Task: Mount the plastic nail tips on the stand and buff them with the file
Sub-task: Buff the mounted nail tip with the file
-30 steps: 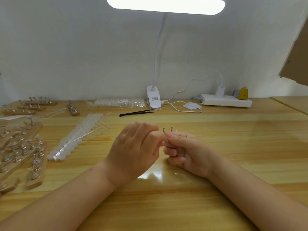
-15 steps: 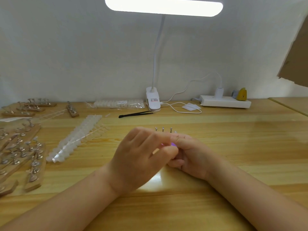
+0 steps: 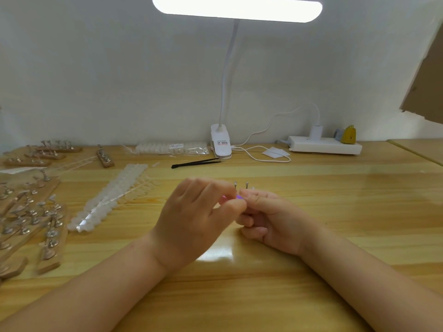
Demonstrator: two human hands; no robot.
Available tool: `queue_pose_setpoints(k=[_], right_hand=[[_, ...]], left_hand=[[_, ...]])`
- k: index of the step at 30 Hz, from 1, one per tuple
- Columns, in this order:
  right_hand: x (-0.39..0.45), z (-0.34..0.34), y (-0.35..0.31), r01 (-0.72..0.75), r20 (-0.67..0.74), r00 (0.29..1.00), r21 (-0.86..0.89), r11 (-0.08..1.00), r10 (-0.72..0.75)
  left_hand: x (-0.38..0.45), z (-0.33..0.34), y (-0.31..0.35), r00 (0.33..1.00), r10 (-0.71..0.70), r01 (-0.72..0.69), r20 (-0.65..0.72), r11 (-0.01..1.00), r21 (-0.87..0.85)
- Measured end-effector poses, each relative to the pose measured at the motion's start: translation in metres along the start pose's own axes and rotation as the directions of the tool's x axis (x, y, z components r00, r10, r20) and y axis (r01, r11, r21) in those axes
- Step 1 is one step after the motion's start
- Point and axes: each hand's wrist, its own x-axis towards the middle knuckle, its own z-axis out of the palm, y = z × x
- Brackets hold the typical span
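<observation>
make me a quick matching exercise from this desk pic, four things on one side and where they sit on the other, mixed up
Things:
1. black tweezers
2. power strip
3. loose strips of nail tips
4. spare wooden stands

Places:
A. far left edge of the desk
B. back right, against the wall
C. just left of the hands
D. in front of the lamp clip

Pairs: 1-D, 2-B, 3-C, 4-A

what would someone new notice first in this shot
The two hands meet at the middle of the wooden table: the left hand and right hand pinch something small and purple, with two metal stand pegs poking up behind the fingers. Above, a bright lamp glares along the top edge. At left lie strips of clear nail tips and wooden stands in rows.
</observation>
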Motion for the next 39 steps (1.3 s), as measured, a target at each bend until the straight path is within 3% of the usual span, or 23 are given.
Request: queue_pose_setpoints(k=[7, 12, 17, 21, 23, 28, 32, 34, 39], right_hand=[[0.0, 0.001, 0.001, 0.015, 0.027, 1.0, -0.011, 1.0, -0.014], [-0.001, 0.0, 0.0, 0.008, -0.011, 1.0, 0.025, 1.0, -0.008], [0.0, 0.0, 0.002, 0.014, 0.023, 1.0, -0.001, 1.0, -0.014], [-0.001, -0.001, 0.0, 0.006, -0.002, 1.0, 0.027, 1.0, -0.006], [-0.001, 0.0, 0.001, 0.006, -0.027, 1.0, 0.046, 0.999, -0.004], [-0.001, 0.002, 0.0, 0.011, 0.047, 0.999, 0.023, 1.0, -0.012], [-0.002, 0.001, 0.0, 0.005, 0.056, 0.998, 0.034, 0.999, -0.007], [-0.002, 0.001, 0.0, 0.003, 0.053, 0.999, 0.051, 0.999, -0.005], [-0.002, 0.001, -0.001, 0.012, 0.114, 0.993, 0.027, 1.0, -0.015]], left_hand=[[0.003, 0.001, 0.011, 0.998, 0.049, -0.051, -0.03, 0.997, -0.061], [0.0, -0.001, -0.005, 0.997, -0.073, 0.073, 0.002, 0.997, 0.018], [0.005, 0.0, 0.011, 0.998, 0.02, -0.027, -0.06, 0.993, -0.116], [-0.002, 0.0, -0.005, 0.997, -0.069, 0.07, 0.035, 0.997, -0.022], [-0.002, -0.002, -0.007, 0.994, -0.103, 0.104, 0.03, 0.993, -0.053], [0.003, -0.001, 0.009, 0.999, 0.036, -0.04, -0.025, 0.978, -0.205], [-0.001, -0.002, -0.005, 0.996, -0.049, 0.059, 0.076, 0.988, -0.14], [0.0, -0.005, -0.007, 0.995, -0.082, 0.089, 0.051, 0.982, -0.165], [0.002, -0.002, 0.005, 1.0, 0.002, -0.005, -0.013, 0.974, -0.228]])
